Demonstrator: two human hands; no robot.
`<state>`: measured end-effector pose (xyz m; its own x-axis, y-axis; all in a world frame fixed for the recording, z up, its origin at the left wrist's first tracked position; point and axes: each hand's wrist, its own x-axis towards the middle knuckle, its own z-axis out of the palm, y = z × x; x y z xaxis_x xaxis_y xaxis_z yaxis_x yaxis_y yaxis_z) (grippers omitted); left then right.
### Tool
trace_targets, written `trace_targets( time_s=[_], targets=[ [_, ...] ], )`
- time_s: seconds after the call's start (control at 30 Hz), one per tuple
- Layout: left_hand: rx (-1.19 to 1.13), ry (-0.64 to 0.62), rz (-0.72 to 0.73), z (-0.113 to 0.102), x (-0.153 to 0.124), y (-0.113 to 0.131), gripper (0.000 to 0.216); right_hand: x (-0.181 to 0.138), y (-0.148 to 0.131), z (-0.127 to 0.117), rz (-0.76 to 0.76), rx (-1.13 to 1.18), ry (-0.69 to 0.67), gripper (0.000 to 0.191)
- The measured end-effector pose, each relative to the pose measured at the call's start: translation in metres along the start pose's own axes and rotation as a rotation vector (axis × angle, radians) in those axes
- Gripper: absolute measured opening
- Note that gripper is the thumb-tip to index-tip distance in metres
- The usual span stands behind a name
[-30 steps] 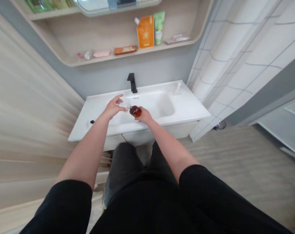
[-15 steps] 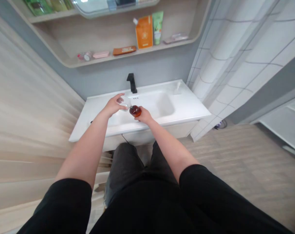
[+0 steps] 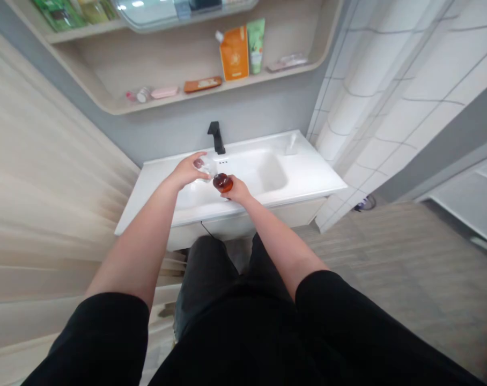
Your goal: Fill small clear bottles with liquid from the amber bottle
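My right hand (image 3: 236, 190) is wrapped round a small amber-brown bottle (image 3: 223, 183), held tilted over the white sink basin (image 3: 267, 171). My left hand (image 3: 188, 170) curls round a small clear glass or cup (image 3: 207, 170) that touches the bottle's neck. Both hands hover above the left part of the basin, just in front of the black tap (image 3: 216, 137).
A white vanity top (image 3: 308, 177) runs left and right of the basin. Above it a wooden shelf (image 3: 211, 88) carries an orange pouch (image 3: 234, 53), a green tube (image 3: 255, 45) and small flat items. White tiled wall stands at the right, pale wood panelling at the left.
The hands, the bottle and the cup have kept their pose. The view has shifted slightly.
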<state>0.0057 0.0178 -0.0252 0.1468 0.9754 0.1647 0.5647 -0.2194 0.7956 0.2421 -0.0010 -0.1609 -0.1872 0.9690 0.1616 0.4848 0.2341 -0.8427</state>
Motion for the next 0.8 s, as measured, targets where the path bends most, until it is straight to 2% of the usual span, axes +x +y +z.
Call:
trace_targets(
  time_s=[0.17, 0.47, 0.8],
  targets=[
    [0.042, -0.016, -0.012, -0.001, 0.000, 0.010, 0.115, 0.000, 0.001, 0.001, 0.013, 0.036, 0.003, 0.064],
    [0.260, -0.097, -0.076, -0.001, -0.002, 0.047, 0.121, 0.004, 0.009, 0.005, 0.022, 0.090, 0.019, 0.069],
    [0.363, -0.126, -0.076, 0.000, 0.006, 0.058, 0.117, 0.003, 0.010, 0.005, 0.019, 0.115, 0.029, 0.066]
  ],
)
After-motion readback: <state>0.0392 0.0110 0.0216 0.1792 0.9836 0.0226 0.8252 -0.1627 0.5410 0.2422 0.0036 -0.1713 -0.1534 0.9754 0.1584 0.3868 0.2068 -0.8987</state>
